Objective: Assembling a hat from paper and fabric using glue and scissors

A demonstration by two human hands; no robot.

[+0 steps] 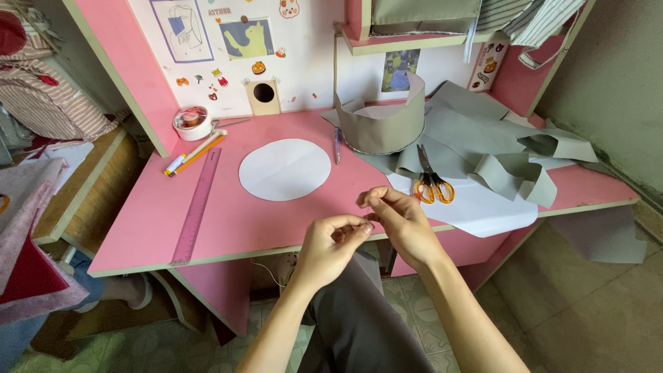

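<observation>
Both hands meet at the front edge of the pink tabletop (228,228), the left hand (330,247) and right hand (397,221) with fingertips pinched together on something too fine to make out, perhaps a thread. If so, it would be light and limp, best gripped near its end. The orange-handled scissors (431,183) lie just beyond on white paper.

Materials and finishes at the desk

Beyond the hands, the pink desk (276,214) appears smooth, matt laminate; the white circle (284,169) is matt paper; grey fabric (476,131) looks soft, matt; scissors (431,181) combine metal blades, glossy orange plastic handles; ruler (198,205) is translucent plastic.
</observation>
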